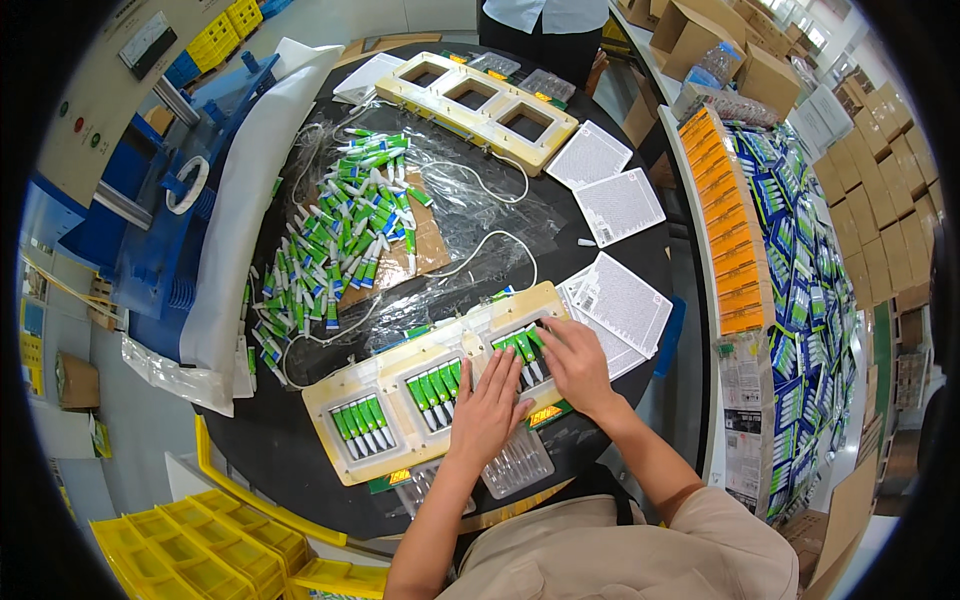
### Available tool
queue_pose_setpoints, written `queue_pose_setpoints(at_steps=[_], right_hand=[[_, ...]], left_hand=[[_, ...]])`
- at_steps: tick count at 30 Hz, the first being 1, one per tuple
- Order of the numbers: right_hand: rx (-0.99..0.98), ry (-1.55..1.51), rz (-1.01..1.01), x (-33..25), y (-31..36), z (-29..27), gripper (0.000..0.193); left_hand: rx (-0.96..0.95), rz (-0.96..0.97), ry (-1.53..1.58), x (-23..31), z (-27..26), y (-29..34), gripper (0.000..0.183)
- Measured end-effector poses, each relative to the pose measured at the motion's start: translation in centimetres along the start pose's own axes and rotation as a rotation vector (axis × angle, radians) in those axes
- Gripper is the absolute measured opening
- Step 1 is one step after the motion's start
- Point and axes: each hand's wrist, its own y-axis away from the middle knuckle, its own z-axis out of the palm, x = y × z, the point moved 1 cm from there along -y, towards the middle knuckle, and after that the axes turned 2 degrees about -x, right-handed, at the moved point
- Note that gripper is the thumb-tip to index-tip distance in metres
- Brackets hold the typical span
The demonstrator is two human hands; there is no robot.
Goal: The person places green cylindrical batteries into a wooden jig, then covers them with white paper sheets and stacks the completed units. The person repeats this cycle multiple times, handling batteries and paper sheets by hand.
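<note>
A cream tray frame (401, 449) with three windows lies at the table's near edge. Its left window holds a row of small green-and-white tubes (362, 425); more tubes (434, 386) fill the middle one. My left hand (487, 408) is open, fingers stretched flat over the frame between the middle and right windows. At the right window, my right hand (578, 368) is open, its bent fingertips touching the tubes (528, 350) there. My hands partly cover that row. Clear plastic blister shells (517, 465) and printed cards show under the frame's near edge.
A heap of loose tubes (345, 215) lies on cardboard and plastic film at the far left. Another three-window frame (477, 105) stands at the back, with white cables about. White printed cards (620, 310) lie right. A person (545, 30) stands across the table. Yellow crates (205, 545) stand lower left.
</note>
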Motion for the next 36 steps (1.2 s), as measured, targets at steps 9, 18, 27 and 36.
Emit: queue_pose_setpoints(at_steps=[9, 18, 27, 36], right_hand=[[0.070, -0.058, -0.053, -1.8, -7.7, -0.1, 0.015], [-0.296, 0.171, 0.350, -4.6, -24.1, 15.0, 0.027], [-0.069, -0.088, 0.270, 2.0, -5.8, -3.5, 0.028], [0.165, 0.051, 0.050, -0.3, 1.8, -0.4, 0.025]], left_hand=[[0.048, -0.113, 0.116, -1.5, -4.3, 3.9, 0.059], [0.153, -0.061, 0.190, -1.5, -5.4, 4.6, 0.039], [0.091, 0.081, 0.151, 0.9, -3.0, 2.0, 0.047], [-0.159, 0.165, -0.081, 0.8, 0.3, -2.3, 0.064]])
